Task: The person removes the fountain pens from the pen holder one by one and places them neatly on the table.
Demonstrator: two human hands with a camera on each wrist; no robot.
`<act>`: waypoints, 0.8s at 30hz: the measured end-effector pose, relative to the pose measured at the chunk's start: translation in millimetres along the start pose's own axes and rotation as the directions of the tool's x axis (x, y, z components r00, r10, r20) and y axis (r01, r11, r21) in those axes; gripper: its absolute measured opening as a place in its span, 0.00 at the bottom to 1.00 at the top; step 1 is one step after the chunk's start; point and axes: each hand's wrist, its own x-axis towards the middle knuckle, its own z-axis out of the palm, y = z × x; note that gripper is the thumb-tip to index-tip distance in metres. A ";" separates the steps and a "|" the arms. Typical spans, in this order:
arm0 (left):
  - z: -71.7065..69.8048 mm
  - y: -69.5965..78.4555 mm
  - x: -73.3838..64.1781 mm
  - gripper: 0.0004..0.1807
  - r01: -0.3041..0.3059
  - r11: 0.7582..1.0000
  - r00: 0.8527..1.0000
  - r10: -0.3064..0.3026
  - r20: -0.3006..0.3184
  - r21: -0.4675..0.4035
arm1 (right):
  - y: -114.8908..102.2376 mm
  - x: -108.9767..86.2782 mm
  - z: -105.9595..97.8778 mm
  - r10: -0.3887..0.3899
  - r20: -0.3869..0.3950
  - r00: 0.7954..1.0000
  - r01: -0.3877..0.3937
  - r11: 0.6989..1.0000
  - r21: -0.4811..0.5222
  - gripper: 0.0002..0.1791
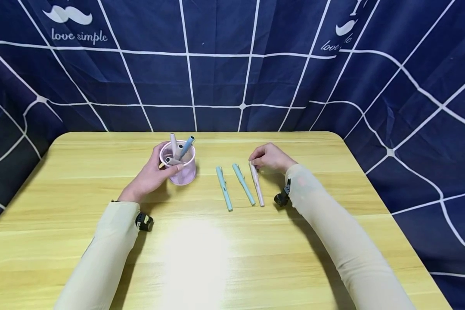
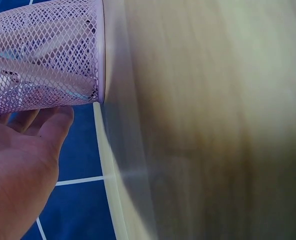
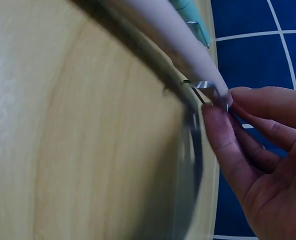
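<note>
My left hand (image 1: 149, 177) grips a pink mesh pen cup (image 1: 187, 175), thumb on the near side and fingers round the far left. Inside the cup, a blue pen (image 1: 187, 146) leans among several pale pens (image 1: 173, 142). Through the mesh (image 2: 43, 60) in the left wrist view, the pens show slanted. My right hand (image 1: 274, 157) pinches the clip end of a pale pink pen (image 1: 258, 189) between thumb and fingers; its other end points toward me. Left of that pen lie two mint-green pens (image 1: 224, 189) (image 1: 245, 186), untouched.
The wooden table (image 1: 217, 241) has a bright glare patch near its front. Dark blue cloth (image 1: 217, 82) with white lines hangs behind it and along both sides. Each wrist carries a small black camera (image 1: 144, 221).
</note>
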 end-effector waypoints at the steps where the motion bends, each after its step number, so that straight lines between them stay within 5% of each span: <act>1: 0.2 0.2 0.2 0.45 -0.001 1.000 1.000 0.001 0.000 0.001 | 1.2 0.2 -0.3 -0.008 -0.003 1.000 0.008 1.000 -0.013 0.07; 13: 0.6 2.0 -0.5 0.44 0.003 1.000 1.000 -0.003 -0.003 0.007 | 1.0 -2.1 -2.2 -0.053 -0.033 0.998 0.050 0.996 -0.079 0.08; 24: 0.3 2.5 -1.1 0.45 -0.005 0.999 1.000 0.006 -0.006 0.033 | -1.2 -6.4 -7.1 -0.014 -0.065 0.998 0.013 1.000 -0.011 0.12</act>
